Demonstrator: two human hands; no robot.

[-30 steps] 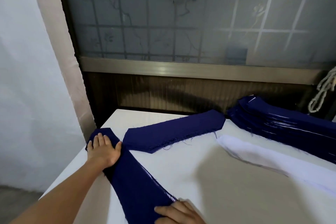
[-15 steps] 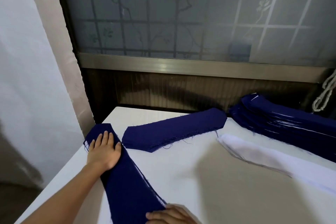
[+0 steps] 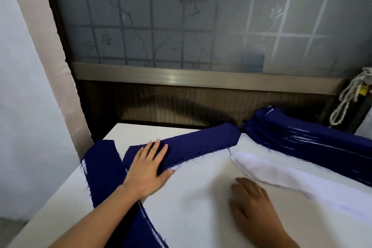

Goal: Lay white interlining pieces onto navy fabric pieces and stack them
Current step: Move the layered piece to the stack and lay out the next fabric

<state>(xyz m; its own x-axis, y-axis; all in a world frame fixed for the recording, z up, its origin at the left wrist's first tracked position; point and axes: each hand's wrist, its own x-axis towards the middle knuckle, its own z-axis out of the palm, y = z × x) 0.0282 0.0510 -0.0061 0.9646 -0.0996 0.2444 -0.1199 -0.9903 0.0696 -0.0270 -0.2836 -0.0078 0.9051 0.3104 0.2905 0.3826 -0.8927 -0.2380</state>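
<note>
Currently the left hand (image 3: 149,169) presses flat on the navy piece (image 3: 201,144) at the desk's (image 3: 197,207) far edge. The right hand (image 3: 252,203), fingers (image 3: 244,182) straight and empty, lies just beside the white interlining (image 3: 285,175), which runs rightward.

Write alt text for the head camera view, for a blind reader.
A person's left hand lies flat on a navy fabric piece on a white table; the right hand rests flat on the table beside white interlining. Another navy strip lies at left, a tall navy stack at right.
</note>
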